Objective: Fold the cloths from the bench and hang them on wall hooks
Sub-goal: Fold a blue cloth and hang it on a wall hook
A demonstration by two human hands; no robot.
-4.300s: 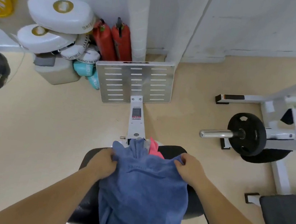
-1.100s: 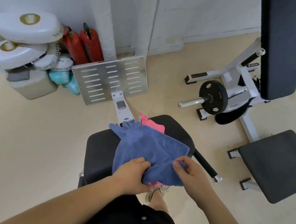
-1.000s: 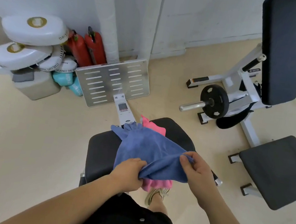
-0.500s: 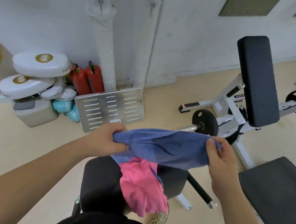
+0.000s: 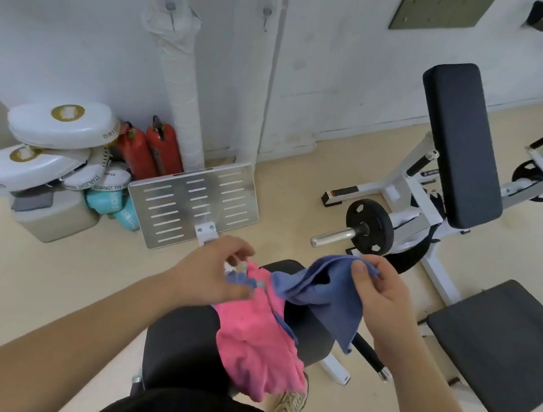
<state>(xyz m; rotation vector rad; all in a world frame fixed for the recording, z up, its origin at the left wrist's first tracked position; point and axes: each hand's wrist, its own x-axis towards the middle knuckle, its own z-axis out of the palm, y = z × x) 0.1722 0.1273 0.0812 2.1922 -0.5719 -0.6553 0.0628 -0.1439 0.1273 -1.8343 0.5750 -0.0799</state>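
Against the wall at far left, we note stacked white oval pads and two red cylinders; neither belongs to the task. Higher on the wall are two small metal wall hooks, both bare. They are where the cloths must end up.

Centre-left: the left hand hovers over the far end of the black padded bench surface, fingers curled. A scrap of blue sits by its thumb. Motion blur prevents us from telling whether the hand pinches the scrap or merely lies beside it.

Just right of it, the crumpled pink terry cloth lies on the surface and spills over the near edge, unfolded.

Right of centre: the blue towelling cloth is raised clear of the pink one. The right hand grasps its top edge between thumb and fingers, and the rest hangs slack.

Judgement: we think it is held by one edge so that its weight draws it flat and separates it from the pink cloth before folding. No neat fold is made and nothing is hung, so the task is at an early stage.
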